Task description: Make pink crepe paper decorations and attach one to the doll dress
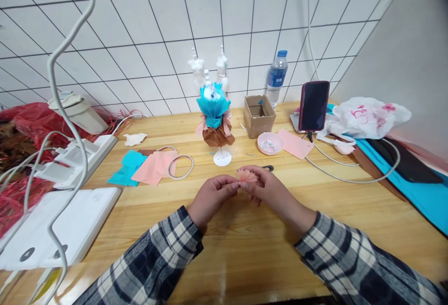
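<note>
Head view, clock face centred on the pink ruffle (249,176), 12 o'clock toward the tiled wall. Ruffle: thin crepe-like sheet, gathered into a pleated fan with a jagged outer edge, held over the smooth wooden table (217,258). Left hand (215,197): thumb and index finger closed together, pinching the gathered base at the ruffle's 8 o'clock side. Right hand (275,195): thumb and index finger closed on the pleats, with the other fingers loosely curled below.

At 11 o'clock stands a white dress form (206,77) with a crinkled blue collar (214,109) and scalloped brown skirt (219,136), on a round base (222,157). At 1 o'clock: shallow pink bowl (277,149) containing small pale beads (268,145). Near 12 o'clock: square, open-topped cardboard box (261,125). At 9 o'clock: ring-shaped roll (192,167); farther out, flat blue sheet (129,167) and pink sheet (154,169).
</note>
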Tool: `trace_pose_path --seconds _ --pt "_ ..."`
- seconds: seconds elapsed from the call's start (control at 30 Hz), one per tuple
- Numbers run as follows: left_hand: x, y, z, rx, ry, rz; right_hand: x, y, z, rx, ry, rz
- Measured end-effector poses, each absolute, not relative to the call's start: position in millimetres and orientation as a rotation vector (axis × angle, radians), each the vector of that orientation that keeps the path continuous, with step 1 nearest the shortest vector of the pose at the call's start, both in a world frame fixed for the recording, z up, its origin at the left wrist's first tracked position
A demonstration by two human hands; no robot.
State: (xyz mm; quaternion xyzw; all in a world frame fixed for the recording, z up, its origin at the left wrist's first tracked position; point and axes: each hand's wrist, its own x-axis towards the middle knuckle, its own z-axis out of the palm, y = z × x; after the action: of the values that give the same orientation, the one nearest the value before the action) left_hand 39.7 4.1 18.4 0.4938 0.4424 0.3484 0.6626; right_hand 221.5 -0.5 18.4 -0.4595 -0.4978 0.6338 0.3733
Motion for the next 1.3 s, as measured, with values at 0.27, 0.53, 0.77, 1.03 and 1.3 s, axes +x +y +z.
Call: trace_pose_path --seconds 0.27,0.53,0.77,1.03,1.3 --pt "39 5 17 1.063 0.980 0.824 228 3 20 -1.146 -1.525 1.298" --pt "22 -5 35 0.797 0.955 0.805 237 -11 27 -0.827 -1.936 0.017" --pt "33 -20 31 0.778 0.844 0.830 222 -19 16 -0.729 -2.051 0.182" --pt "22 -10 38 1.185 1.218 0.872 217 -7 17 -1.121 -1.598 1.548" --pt "27 -13 37 1.022 1.044 0.881 209 -8 20 -1.196 -1.400 1.485"
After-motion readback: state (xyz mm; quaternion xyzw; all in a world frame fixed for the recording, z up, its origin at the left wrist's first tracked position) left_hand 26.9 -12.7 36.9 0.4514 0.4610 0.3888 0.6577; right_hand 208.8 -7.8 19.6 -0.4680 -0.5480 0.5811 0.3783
